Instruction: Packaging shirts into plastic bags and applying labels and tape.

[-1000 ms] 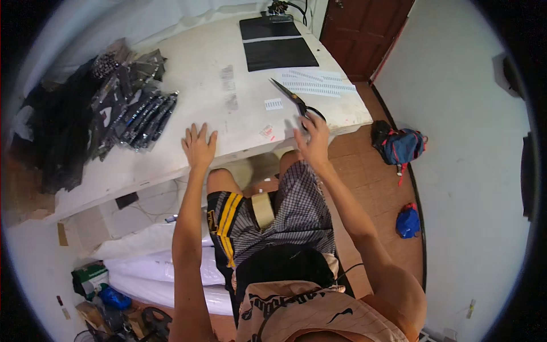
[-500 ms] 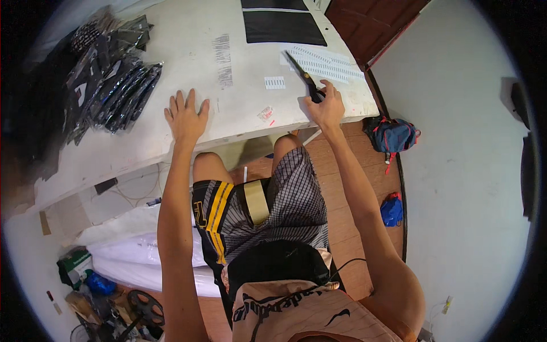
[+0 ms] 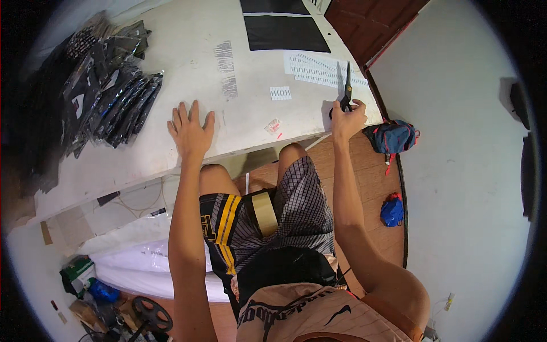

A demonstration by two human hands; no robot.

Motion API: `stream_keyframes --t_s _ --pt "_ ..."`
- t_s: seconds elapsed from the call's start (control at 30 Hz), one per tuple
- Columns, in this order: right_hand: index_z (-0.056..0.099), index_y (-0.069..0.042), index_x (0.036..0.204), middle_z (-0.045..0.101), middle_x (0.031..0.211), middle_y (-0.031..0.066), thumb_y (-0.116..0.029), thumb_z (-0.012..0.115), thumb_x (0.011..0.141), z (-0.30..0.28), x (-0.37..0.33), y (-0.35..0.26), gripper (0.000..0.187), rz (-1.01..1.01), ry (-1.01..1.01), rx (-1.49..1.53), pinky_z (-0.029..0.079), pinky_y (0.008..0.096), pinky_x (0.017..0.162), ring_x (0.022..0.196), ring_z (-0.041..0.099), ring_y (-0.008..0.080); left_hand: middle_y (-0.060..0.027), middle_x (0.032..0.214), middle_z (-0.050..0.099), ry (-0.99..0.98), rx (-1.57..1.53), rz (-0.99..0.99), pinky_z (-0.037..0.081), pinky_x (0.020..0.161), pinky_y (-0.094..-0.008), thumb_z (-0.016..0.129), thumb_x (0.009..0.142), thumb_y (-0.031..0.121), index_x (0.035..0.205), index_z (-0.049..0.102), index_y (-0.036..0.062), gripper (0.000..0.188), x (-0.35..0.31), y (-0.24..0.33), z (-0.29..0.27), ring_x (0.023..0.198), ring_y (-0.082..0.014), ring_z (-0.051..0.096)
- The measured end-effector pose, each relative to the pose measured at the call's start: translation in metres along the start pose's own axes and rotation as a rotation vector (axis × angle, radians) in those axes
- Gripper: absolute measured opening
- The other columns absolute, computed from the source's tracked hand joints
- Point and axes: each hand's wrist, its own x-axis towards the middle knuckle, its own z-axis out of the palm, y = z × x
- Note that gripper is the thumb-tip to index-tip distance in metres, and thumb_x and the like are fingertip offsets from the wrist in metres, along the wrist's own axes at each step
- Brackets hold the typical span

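Observation:
My left hand lies flat on the white table, fingers spread and nothing under them that I can make out. Near the table's right corner, my right hand is closed around the handles of black scissors. Their blades stand a little apart and point away from me, over the edge of some white sheets of small printed labels. A small cut piece of labels lies by itself, left of the scissors. Closer to me is a crumpled clear scrap with red marks.
Black garments in clear plastic bags are heaped on the table's left side. Flat black pieces lie at the far edge. A roll of tape rests on my lap. On the floor at right are a backpack and a blue bag.
My right hand has moved right with the scissors, which have turned to point straight away from me, their blades now parted. My left hand stays flat on the table.

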Motion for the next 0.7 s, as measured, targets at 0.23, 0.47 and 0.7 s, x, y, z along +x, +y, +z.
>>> stream_keyframes --t_s 0.23,0.47,0.7 --pt "0.053 -0.001 0.097 0.056 0.089 0.0163 -0.021 0.076 0.063 0.003 0.0 0.009 0.046 -0.012 0.124 0.157 0.038 0.0424 0.081 0.09 0.047 0.0327 -0.0198 0.14 0.04 0.036 0.008 0.018 0.021 0.107 -0.0551 0.052 0.088 0.048 0.132 0.05 0.0129 0.057 0.002 0.005 0.002 0.132 -0.0367 0.031" --pt "0.052 -0.001 0.077 0.049 0.081 0.0073 -0.007 0.07 0.066 -0.003 -0.018 0.025 0.022 -0.128 0.229 0.474 0.04 0.0327 0.067 0.077 0.046 0.021 -0.021 0.132 0.044 0.089 -0.192 0.154 0.034 0.098 -0.0507 0.06 0.085 0.031 0.124 0.055 0.0075 0.046 0.001 0.054 0.007 0.121 -0.0372 0.043" --pt "0.056 0.001 0.085 0.054 0.082 0.0033 0.0 0.069 0.07 -0.017 -0.026 0.039 0.02 -0.06 0.12 0.708 0.043 0.0263 0.067 0.072 0.049 0.0131 -0.0137 0.142 0.04 0.01 -0.359 0.524 0.026 0.107 -0.0488 0.056 0.089 0.034 0.124 0.056 0.0055 0.045 0.002 0.12 0.025 0.129 -0.0356 0.037"
